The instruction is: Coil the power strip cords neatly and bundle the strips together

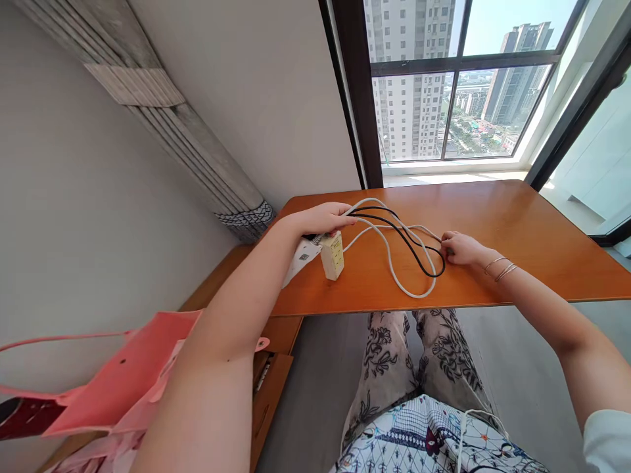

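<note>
My left hand [326, 218] is closed around a bundle of cables above the left part of the orange-brown tabletop. A white cable [389, 253] and a black cable [411, 246] run from it in loose loops toward the right. Below that hand, a cream-coloured block [332, 257] with small slots, like a power socket, stands at the table's left. Beside it, partly behind my forearm, is a white printed piece [302, 259]. My right hand [458, 248] pinches the cables at the far end of the loops; its fingertips hide exactly what they grip.
The wooden tabletop [532, 243] reaches the window [458, 105]. A pink bag [148, 361] stands low on the left, near a wooden cabinet with an open drawer [271, 387]. A tied grey curtain [197, 144] hangs by the wall. My legs are under the table's near edge.
</note>
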A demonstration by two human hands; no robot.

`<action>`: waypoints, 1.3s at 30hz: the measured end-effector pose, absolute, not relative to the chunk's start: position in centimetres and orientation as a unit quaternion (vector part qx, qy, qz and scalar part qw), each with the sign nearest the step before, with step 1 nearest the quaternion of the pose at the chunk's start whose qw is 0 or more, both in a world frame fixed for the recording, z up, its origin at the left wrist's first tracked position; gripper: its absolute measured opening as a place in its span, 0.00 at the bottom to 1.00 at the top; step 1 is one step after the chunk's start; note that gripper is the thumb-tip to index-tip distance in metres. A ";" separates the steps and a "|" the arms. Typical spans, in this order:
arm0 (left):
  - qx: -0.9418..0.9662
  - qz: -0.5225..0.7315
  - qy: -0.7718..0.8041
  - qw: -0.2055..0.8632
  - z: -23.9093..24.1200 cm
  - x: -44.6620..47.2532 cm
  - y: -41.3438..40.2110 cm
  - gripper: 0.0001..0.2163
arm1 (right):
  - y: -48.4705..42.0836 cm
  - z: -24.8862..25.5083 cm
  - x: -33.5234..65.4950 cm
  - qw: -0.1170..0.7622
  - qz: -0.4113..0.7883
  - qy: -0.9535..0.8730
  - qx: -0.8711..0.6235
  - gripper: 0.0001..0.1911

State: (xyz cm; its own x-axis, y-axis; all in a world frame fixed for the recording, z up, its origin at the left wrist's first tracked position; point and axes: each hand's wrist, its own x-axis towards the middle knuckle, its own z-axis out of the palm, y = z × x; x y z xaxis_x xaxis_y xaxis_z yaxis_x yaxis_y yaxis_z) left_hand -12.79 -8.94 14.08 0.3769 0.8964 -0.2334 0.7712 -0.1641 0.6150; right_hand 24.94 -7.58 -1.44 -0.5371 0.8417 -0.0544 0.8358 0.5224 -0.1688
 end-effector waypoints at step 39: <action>0.816 -0.152 0.550 0.088 6.1 -8.4 -5.6 0.15 | -8.5 1.6 20.5 -0.047 0.069 -0.772 -0.630 0.21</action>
